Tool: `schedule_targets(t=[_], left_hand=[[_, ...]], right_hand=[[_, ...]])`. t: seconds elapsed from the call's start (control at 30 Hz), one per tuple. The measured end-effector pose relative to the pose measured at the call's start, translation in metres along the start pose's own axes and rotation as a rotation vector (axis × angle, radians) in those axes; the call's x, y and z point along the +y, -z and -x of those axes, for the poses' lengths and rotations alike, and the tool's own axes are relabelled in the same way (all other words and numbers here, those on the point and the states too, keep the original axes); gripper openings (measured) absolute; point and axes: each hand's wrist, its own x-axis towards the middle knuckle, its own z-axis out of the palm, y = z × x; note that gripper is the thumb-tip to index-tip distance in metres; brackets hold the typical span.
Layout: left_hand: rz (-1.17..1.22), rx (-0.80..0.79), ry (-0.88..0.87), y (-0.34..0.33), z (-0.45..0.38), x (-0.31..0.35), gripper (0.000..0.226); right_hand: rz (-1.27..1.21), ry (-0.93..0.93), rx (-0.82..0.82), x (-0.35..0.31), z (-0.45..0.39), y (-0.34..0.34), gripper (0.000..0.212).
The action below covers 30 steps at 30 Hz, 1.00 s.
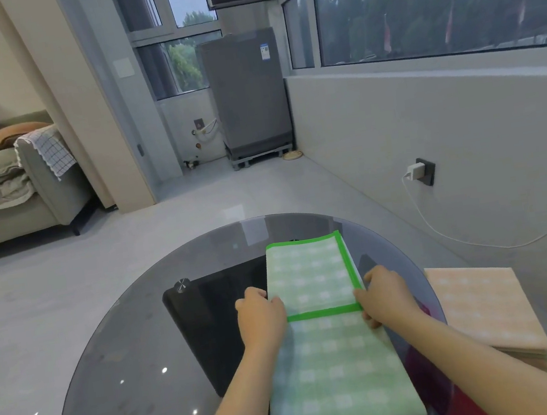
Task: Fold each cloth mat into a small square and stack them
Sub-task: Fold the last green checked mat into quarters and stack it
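**Green mat mid-fold on glass worktop**

Head view: a green checked cloth mat (pixel 333 339) lies lengthwise on the round dark glass worktop (pixel 116 352), its far part doubled back so a bright green hem runs across the middle. The left hand (pixel 260 314) grips the mat's left edge at that hem, fingers curled over the cloth. The right hand (pixel 388 293) pinches the right edge at the same line, fingers tucked under. Hands sit apart, one at each side of the fold. A stack of peach checked mats (pixel 486 307) rests just right of the worktop. A grey sofa (pixel 0 196) with bedding stands far left; a grey washing machine (pixel 247 95) stands by the window.
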Motion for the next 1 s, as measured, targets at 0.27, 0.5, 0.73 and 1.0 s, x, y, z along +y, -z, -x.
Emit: schedule_targets(t=[0.27,0.5,0.73,1.0], left_hand=[[-0.062,0.052,0.080,-0.009,-0.018,0.002,0.023],[0.244,0.090,0.048,-0.010,-0.008,-0.008,0.020],[0.530,-0.034,0.014,0.007,0.004,-0.013,0.032],[0.724,-0.207,0.123,0.028,0.005,-0.017,0.056]], right_hand=[[-0.095,-0.069,0.018,-0.001,-0.014,-0.003,0.021],[-0.434,-0.121,0.011,0.003,-0.013,0.001,0.009],[-0.688,-0.122,-0.125,0.008,-0.009,0.016,0.003],[-0.787,-0.134,-0.318,0.014,-0.012,0.028,0.033]])
